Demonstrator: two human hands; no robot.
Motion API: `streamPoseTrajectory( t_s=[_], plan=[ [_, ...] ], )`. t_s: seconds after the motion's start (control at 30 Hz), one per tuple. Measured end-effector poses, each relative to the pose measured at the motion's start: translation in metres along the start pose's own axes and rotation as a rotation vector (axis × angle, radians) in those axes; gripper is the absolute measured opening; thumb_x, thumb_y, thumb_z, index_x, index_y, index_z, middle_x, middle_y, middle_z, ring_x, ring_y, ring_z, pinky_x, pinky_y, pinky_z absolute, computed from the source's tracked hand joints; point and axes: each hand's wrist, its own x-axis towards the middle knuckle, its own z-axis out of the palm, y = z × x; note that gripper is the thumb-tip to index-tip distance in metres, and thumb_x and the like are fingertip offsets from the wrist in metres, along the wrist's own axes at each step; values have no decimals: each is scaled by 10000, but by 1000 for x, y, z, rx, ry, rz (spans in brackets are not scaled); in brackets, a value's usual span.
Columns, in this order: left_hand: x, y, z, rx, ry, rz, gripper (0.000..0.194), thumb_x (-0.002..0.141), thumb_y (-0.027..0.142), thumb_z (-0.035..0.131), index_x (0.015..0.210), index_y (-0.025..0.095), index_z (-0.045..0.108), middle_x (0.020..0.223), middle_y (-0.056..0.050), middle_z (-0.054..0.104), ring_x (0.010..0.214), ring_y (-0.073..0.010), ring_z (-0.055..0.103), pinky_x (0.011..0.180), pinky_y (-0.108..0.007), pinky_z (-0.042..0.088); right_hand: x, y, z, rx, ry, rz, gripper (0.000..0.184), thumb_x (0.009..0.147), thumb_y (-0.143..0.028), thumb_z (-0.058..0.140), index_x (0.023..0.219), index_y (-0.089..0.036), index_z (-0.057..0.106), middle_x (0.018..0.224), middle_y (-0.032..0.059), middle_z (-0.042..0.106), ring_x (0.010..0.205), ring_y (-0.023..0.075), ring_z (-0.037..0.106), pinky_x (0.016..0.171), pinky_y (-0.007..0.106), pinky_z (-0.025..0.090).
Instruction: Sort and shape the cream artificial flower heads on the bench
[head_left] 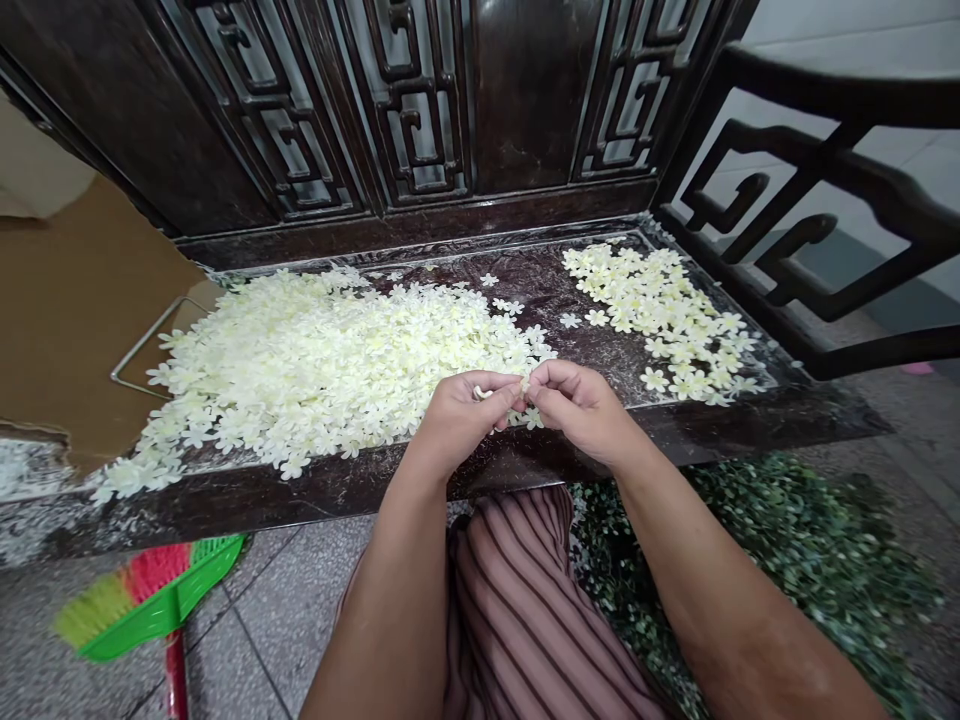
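Observation:
My left hand (466,415) and my right hand (574,405) meet at the bench's front edge, fingertips almost touching. Both are pinched closed on a small pale flower (524,384), mostly hidden by the fingers. A white bit (480,393) also shows between the left thumb and forefinger. Just beyond and to the left spreads a large heap of white-yellow artificial-looking flowers (360,345). To the right lies a smaller, thinner patch of similar flowers (675,320), with a few single ones between the two groups.
The dark wooden bench (517,255) has a carved back and an openwork armrest (825,190) at right. Brown cardboard (82,310) and a bent metal handle (142,345) sit at left. Below are a green-and-red broom (161,600) and leafy greenery (817,560).

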Motion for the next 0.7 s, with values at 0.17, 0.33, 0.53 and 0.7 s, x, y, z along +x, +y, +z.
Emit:
streamPoseTrajectory(
  t_s=[0.17,0.33,0.53,0.7],
  plan=[
    [-1,0,-1,1,-32,0,207,649,284,666,789,135,694,611,0,626,463,-49,430,463,-199,353,0,-2,0,-28,15,-2,106,683,-222,531,589,-178,509,562,-31,544,444,52,349,447,216,269],
    [0,0,3,40,28,-3,188,650,251,674,798,138,697,551,23,597,461,-55,435,489,-201,370,1,-2,3,-85,103,-9,95,640,-219,525,553,-183,515,510,-37,504,472,77,397,468,220,305],
    [3,-6,7,221,191,93,122,673,239,619,726,148,680,637,-2,646,596,-114,557,580,-220,421,4,4,10,-128,182,-50,100,628,-231,521,539,-188,500,478,-46,432,481,84,367,473,222,290],
    [1,-9,9,412,265,231,116,709,232,554,728,180,656,745,-8,676,713,-138,588,679,-236,417,5,5,9,-105,226,-45,84,610,-219,519,535,-185,499,488,-47,428,485,83,374,474,227,282]
  ],
)
